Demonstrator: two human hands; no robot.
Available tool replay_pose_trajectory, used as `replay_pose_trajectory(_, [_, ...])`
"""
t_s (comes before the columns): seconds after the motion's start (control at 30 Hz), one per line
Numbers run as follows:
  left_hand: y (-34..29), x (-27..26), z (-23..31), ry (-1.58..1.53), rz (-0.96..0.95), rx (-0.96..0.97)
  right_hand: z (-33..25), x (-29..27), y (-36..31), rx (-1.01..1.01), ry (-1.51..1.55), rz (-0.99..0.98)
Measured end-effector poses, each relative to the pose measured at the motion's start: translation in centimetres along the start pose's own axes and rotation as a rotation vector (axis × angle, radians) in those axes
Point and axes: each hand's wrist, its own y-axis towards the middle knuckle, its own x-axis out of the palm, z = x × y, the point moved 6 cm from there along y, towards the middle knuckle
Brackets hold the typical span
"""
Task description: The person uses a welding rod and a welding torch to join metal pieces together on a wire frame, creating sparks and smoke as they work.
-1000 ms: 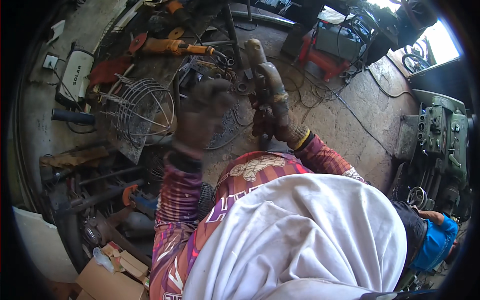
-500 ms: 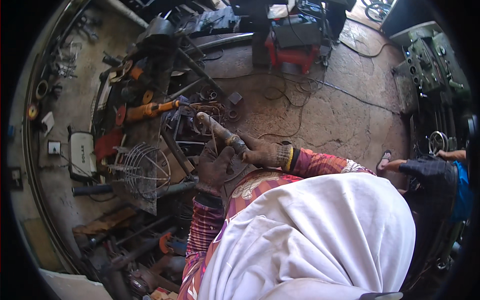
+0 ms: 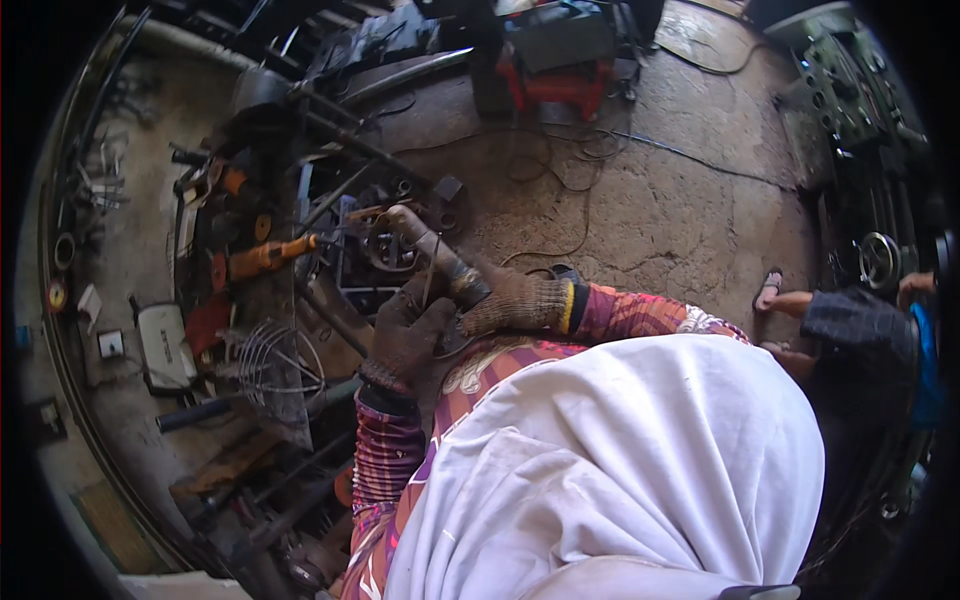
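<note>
Both my hands wear dirty knitted work gloves and are close together in front of my body. My right hand (image 3: 515, 304) is closed round the near end of a thick, worn, grimy cylinder (image 3: 430, 245) with a rounded far end; I cannot tell its exact kind. My left hand (image 3: 405, 332) is closed beside it, pinching a thin rod (image 3: 433, 262) that stands across the cylinder's side. The fingers hide the rod's lower end.
An orange angle grinder (image 3: 268, 260) lies to the left, near a round wire guard (image 3: 275, 360). Metal parts lie beyond my hands. A red stool (image 3: 560, 95) stands at the back, with cables (image 3: 590, 200) over the floor. At right, a person (image 3: 860, 325) stands by a green machine (image 3: 850, 90).
The view has shifted, so the surroundings sit differently. The thin rod now leans the other way across the cylinder. Both hands keep their grip.
</note>
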Motion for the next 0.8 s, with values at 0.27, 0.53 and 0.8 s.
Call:
replay_pose_trajectory(0.27, [-3.1,-7.6,4.5,0.844,0.346,0.227,-1.7,-2.4,-1.7,0.074,-0.32,0.059])
replay_pose_trajectory(0.53, [-5.3,-9.7,3.5,0.981,0.497,0.213,-0.8,0.0,-0.1,0.122,-0.3,-0.08])
replay_pose_trajectory(0.8, [-6.4,-11.1,2.5,0.966,0.537,0.074,-0.8,1.5,1.1,0.213,-0.379,-0.153])
